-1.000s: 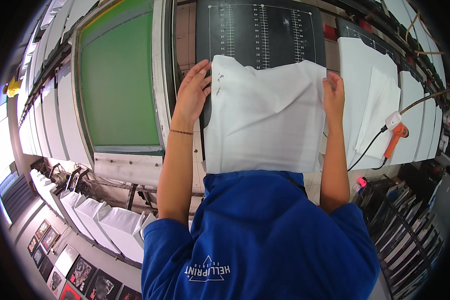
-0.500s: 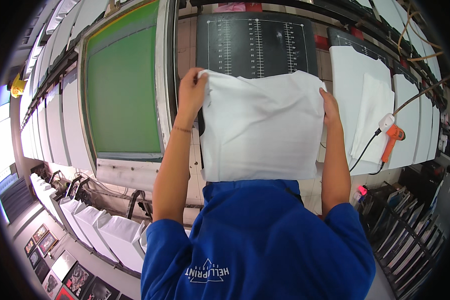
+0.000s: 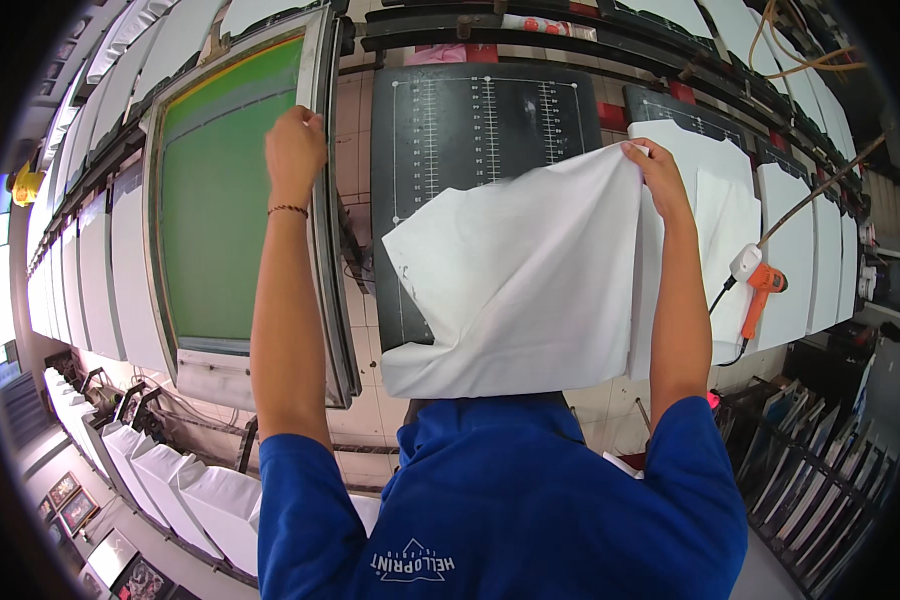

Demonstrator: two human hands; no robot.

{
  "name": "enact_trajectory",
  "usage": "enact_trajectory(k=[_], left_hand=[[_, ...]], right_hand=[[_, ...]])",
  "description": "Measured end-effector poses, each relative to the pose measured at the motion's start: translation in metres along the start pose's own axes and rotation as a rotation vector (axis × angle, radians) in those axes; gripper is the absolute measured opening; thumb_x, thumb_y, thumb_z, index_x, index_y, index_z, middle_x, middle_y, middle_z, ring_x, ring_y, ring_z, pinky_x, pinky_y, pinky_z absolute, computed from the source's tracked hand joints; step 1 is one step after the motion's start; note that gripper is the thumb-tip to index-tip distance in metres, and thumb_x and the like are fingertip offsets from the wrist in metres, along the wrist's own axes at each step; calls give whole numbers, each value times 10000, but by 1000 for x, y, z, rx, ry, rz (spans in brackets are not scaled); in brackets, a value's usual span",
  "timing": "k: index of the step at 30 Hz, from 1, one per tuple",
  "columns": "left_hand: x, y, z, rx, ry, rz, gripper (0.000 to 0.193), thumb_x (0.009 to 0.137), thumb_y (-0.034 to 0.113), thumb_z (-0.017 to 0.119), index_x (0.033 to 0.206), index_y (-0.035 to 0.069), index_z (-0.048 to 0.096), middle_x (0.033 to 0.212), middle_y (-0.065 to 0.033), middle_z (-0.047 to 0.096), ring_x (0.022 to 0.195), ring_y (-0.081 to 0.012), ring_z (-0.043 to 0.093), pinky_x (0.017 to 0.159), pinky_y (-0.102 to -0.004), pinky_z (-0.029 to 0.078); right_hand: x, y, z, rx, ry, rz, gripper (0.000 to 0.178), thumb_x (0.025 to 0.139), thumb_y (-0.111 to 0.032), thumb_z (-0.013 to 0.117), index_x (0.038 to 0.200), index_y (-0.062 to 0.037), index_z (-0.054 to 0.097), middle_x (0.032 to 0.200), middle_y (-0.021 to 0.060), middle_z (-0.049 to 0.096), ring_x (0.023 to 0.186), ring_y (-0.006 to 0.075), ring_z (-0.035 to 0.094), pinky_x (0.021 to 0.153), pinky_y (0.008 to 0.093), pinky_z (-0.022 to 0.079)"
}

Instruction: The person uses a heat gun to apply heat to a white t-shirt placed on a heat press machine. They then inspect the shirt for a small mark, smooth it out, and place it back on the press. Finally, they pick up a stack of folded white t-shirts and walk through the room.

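My right hand pinches the upper right corner of a white fabric piece and holds it raised. The piece is draped over a black printing platen with white ruler scales, its lower left part folded and creased. Small dark marks show near its left edge. Away from the fabric, my left hand is above the right side of a green printing screen in a metal frame. Its fingers are curled closed; whatever they may hold is hidden.
Right of the platen, another white fabric piece lies on a neighbouring platen. An orange heat gun with a white plug and black cord rests there. Rows of white-covered platens run along both sides. A rack of flat boards stands at lower right.
My left hand has let go of the fabric's left corner and moved left over the screen. That side of the fabric has dropped and folded. My right hand has lifted its corner slightly.
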State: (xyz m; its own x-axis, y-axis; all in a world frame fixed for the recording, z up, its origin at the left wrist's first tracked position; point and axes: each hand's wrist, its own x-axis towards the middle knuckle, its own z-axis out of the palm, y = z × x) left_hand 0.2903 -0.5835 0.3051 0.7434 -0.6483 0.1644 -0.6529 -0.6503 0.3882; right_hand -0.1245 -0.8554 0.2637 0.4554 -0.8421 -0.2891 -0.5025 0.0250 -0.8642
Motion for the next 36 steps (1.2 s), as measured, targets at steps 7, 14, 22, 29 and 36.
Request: enact_trajectory(k=[7, 14, 22, 29, 36], left_hand=[[-120, -1, 65, 7, -343, 54, 209, 860, 192, 630, 934, -2, 604, 968, -213, 646, 924, -405, 630, 788, -480, 518], [-166, -5, 64, 75, -337, 6, 155, 866, 116, 576, 949, -15, 569, 1016, -219, 606, 933, -416, 616, 790, -486, 517], [-49, 43, -41, -286, -74, -178, 134, 915, 90, 437, 860, -22, 484, 683, -242, 620, 454, -331, 620, 511, -421, 510], [54, 24, 50, -166, 42, -133, 314, 884, 245, 567, 987, -49, 528, 930, -291, 647, 973, -443, 622, 827, -536, 477], [-155, 4, 80, -350, -71, 35, 545, 941, 169, 556, 1383, -86, 364, 1410, -289, 411, 1324, -410, 390, 1114, -436, 299]], right_hand=[[-28, 56, 6, 125, 31, 69, 267, 914, -264, 636, 1048, -33, 648, 812, -8, 573, 717, 87, 508, 654, 219, 398], [-53, 34, -7, -134, 43, -36, 209, 898, -212, 630, 1019, -42, 647, 720, -42, 507, 666, 57, 430, 599, 214, 347], [-18, -49, -44, 70, -81, 60, 174, 914, -224, 616, 1014, -84, 637, 723, -53, 537, 539, 15, 408, 487, 171, 314], [94, -25, 4, 139, 55, -33, 268, 935, -200, 582, 1149, -38, 578, 974, 49, 626, 818, 114, 611, 724, 228, 495], [-36, 77, 38, 8, 89, -80, 603, 961, -305, 560, 1429, 19, 356, 1471, 200, 389, 1357, 295, 395, 1108, 370, 322]])
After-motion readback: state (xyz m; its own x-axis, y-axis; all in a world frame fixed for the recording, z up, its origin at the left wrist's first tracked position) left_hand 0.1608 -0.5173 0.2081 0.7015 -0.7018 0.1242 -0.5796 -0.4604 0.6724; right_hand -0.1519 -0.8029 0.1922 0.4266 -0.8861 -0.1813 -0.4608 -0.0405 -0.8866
